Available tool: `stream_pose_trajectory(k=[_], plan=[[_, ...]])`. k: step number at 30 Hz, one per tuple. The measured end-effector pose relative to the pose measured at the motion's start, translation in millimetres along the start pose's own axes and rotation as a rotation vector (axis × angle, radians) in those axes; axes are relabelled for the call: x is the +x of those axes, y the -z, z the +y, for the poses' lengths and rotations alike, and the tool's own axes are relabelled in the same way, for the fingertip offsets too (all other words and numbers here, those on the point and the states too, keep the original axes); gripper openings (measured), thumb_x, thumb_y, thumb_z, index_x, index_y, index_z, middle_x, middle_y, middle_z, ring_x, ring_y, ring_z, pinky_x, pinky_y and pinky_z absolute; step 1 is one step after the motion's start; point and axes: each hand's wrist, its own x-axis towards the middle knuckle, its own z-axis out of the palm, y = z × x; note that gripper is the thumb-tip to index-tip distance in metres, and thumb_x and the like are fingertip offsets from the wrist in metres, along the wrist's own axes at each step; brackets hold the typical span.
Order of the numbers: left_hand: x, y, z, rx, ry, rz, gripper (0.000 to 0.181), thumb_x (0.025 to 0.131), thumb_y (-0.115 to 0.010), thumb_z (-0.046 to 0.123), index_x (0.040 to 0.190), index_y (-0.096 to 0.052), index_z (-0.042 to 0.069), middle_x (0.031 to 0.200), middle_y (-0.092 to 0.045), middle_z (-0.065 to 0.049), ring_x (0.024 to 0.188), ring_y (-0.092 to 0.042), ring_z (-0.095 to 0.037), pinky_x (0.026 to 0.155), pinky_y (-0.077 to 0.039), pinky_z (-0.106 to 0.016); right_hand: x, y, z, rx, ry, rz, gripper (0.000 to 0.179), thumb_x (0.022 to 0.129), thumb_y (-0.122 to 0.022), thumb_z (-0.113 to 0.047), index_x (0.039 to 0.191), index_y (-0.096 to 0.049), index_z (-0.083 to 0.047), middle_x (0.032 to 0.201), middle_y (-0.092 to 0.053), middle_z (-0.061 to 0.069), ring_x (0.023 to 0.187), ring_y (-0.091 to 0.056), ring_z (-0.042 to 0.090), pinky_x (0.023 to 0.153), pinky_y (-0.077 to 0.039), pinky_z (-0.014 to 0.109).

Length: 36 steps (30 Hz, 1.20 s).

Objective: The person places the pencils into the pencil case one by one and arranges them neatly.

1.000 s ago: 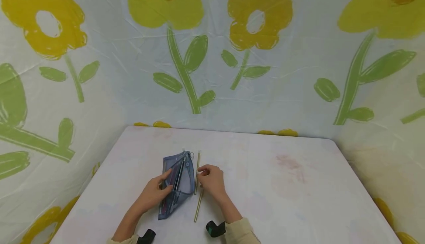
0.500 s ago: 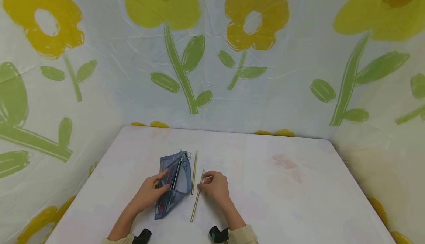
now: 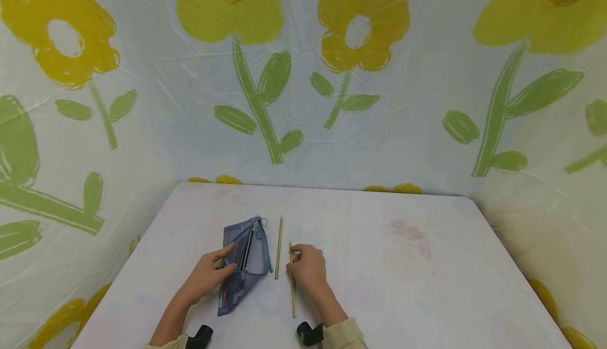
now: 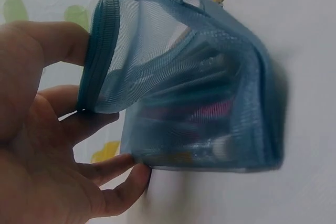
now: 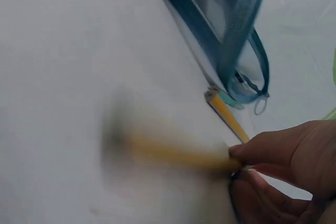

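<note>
A blue mesh pencil case (image 3: 258, 254) lies tilted at the table's left-centre, its zipped mouth spread apart. My left hand (image 3: 208, 275) grips its left side; in the left wrist view the fingers hold the zipper edge and touch the lower seam. Through the mesh (image 4: 210, 119) dark and pink stationery shows. To the right, my right hand (image 3: 309, 267) pinches a yellow pencil (image 3: 293, 301) near its far end, and this pencil is blurred in the right wrist view. Between it and the case lies a second yellow pencil (image 3: 278, 246) on the table.
The pale table (image 3: 403, 286) stretches far to the right of both hands. A flower-printed cloth (image 3: 303, 154) hangs behind and at both sides of it. Black wrist mounts (image 3: 310, 333) sit at both sleeves.
My right hand has come back toward the near pencil and taken hold of it, and its near end has swung right. My left hand has shifted slightly left with the pencil case.
</note>
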Motion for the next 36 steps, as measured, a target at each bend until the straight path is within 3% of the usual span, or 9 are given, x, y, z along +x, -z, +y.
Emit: stream_pose_trajectory(k=[6,16,22,27,36], plan=[[-1.3,5.4,1.4,0.003,-0.002,-0.017,0.058,0.094,-0.066,0.017,0.145,-0.044,0.004,0.147,-0.038,-0.025,0.135,-0.033,-0.043,0.100,-0.042,-0.054,3.8,7,1,0.004,-0.019,-0.059,0.037,0.069,-0.068,0.005,0.104,-0.075,-0.005,0.060,-0.058,-0.004,0.048,-0.049,0.009,0.042,-0.041,0.024],[-5.7,11.7,4.1,0.014,0.000,-0.022,0.059,0.093,-0.066,0.019,0.145,-0.044,0.003,0.147,-0.039,-0.023,0.136,-0.031,-0.044,0.101,-0.039,-0.057,10.6,11,7,0.126,-0.013,-0.126,0.030,0.074,-0.072,0.001,0.102,-0.076,-0.007,0.068,-0.061,-0.002,0.051,-0.052,0.011,0.044,-0.044,0.025],[-6.7,8.7,2.9,0.007,0.008,-0.021,0.059,0.093,-0.067,0.018,0.144,-0.045,0.002,0.146,-0.040,-0.025,0.136,-0.032,-0.044,0.101,-0.038,-0.056,16.9,12,-7,0.283,0.009,-0.136,0.031,0.074,-0.068,0.004,0.104,-0.075,-0.001,0.071,-0.061,0.004,0.051,-0.056,0.012,0.046,-0.050,0.027],[-5.7,8.5,5.2,0.009,-0.002,-0.018,0.058,0.093,-0.067,0.017,0.144,-0.045,0.001,0.146,-0.040,-0.024,0.136,-0.031,-0.043,0.102,-0.038,-0.057,26.6,8,-24,0.366,0.013,-0.117,0.032,0.074,-0.068,0.007,0.105,-0.074,0.001,0.073,-0.060,0.006,0.053,-0.059,0.013,0.049,-0.055,0.027],[-6.1,6.5,5.0,0.021,0.008,-0.023,0.058,0.093,-0.066,0.016,0.144,-0.044,0.000,0.146,-0.039,-0.025,0.136,-0.031,-0.042,0.101,-0.038,-0.056,40.3,-9,-45,0.370,0.040,-0.041,0.033,0.073,-0.068,0.006,0.105,-0.074,-0.001,0.073,-0.061,0.004,0.053,-0.058,0.011,0.048,-0.052,0.025]])
